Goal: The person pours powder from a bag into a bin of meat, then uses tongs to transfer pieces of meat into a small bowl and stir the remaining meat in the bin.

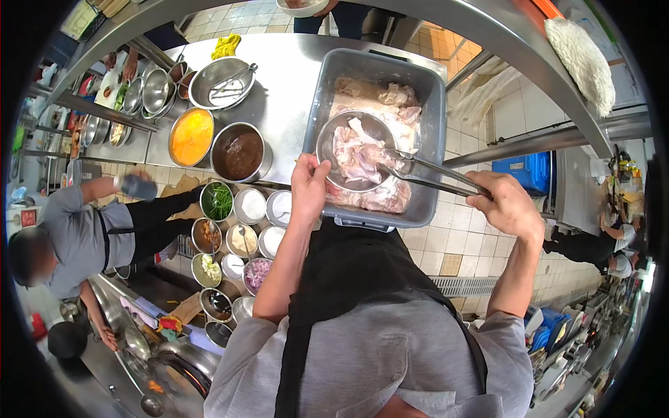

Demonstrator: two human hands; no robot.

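My left hand (309, 182) grips the near left rim of a round metal bowl (324, 150), which holds pieces of raw meat (352, 153). Long metal tongs (446, 182) are held in my right hand (509, 202), and their tips reach over the bowl's right side onto the meat. Below the bowl is a deep grey tub (437, 83) with more pale, coated meat (401, 95) in it.
Left of the tub are a metal bowl with tongs (221, 82), a pot of orange liquid (191, 137) and a pot of brown sauce (238, 153). Small ingredient containers (249, 205) stand nearer. A co-worker (90, 230) is at the left. A metal shelf frame (557, 76) arches overhead.
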